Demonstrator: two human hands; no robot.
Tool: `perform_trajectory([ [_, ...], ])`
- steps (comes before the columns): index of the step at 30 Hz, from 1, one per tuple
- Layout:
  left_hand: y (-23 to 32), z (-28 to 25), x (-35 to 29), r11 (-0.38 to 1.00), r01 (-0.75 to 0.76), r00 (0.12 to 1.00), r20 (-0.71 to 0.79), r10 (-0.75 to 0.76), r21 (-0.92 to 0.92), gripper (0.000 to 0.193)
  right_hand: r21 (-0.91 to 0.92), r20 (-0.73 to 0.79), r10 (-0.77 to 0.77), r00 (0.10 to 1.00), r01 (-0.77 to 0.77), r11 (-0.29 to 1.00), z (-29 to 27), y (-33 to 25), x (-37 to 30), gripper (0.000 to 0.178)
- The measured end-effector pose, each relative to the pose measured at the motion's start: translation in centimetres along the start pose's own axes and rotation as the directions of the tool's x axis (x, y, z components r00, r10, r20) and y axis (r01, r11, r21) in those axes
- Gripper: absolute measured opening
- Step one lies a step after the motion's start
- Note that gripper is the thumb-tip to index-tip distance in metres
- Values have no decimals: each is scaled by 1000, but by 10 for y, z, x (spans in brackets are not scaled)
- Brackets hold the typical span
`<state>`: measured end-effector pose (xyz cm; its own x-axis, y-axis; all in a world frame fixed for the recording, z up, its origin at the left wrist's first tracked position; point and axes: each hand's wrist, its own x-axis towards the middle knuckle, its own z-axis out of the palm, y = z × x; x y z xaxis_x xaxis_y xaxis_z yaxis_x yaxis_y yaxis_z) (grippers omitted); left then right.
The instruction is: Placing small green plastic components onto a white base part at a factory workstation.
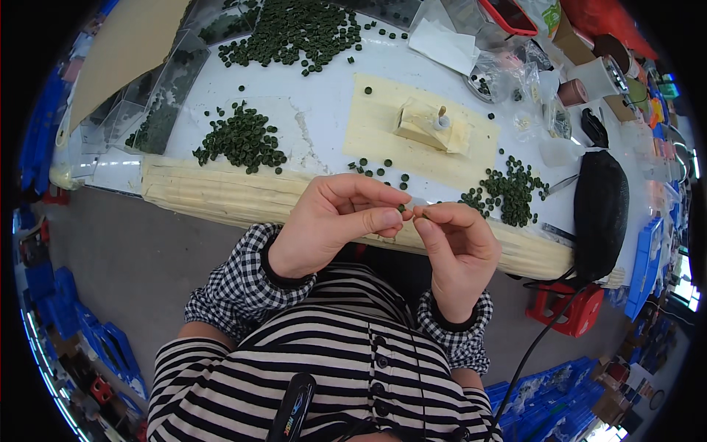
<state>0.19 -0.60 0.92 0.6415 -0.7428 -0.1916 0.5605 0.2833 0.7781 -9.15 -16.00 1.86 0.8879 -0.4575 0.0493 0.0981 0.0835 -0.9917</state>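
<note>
Near the table's front edge, my left hand [335,217] pinches a small dark green round piece [401,209] between thumb and fingertips. My right hand [462,247] meets it there, thumb and forefinger pinched close beside that piece; whatever lies between them is too small to make out. Beyond my hands, a few similar pieces [388,163] lie scattered. A loose pile of green pieces [512,190] is to the right of my right hand, and another pile [241,140] lies to the left, past my left hand.
A taped block with a small upright peg [436,127] sits on a cream sheet [361,110]. The largest green heap [294,33] is at the back. Clear trays [166,96] stand left; bags, a white cloth [444,46] and a black padded object [600,214] are right. Cream padding [213,193] lines the front edge.
</note>
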Motion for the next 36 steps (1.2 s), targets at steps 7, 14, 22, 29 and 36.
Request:
perform_trajectory([
  [7, 2, 5, 0, 1000, 3, 999, -46, -3, -8, 19, -159, 1, -163, 987, 162, 974, 2, 6, 3, 13],
  [14, -1, 6, 0, 997, -60, 996, -69, 63, 38, 19, -143, -30, -145, 989, 139, 980, 4, 3, 1, 14],
  [22, -4, 8, -2, 985, -134, 989, -41, 139, 109, 20, -117, 32, -148, 988, 151, 982, 4, 5, 3, 13],
  [29, -5, 9, -2, 975, -183, 979, -66, 192, 124, 17, -138, 41, -144, 989, 148, 979, 5, 4, 1, 13],
  [36, -5, 10, -3, 961, -198, 975, -64, 214, 193, 17, -15, 19, -16, 1000, 16, 1000, 7, 2, 0, 13],
])
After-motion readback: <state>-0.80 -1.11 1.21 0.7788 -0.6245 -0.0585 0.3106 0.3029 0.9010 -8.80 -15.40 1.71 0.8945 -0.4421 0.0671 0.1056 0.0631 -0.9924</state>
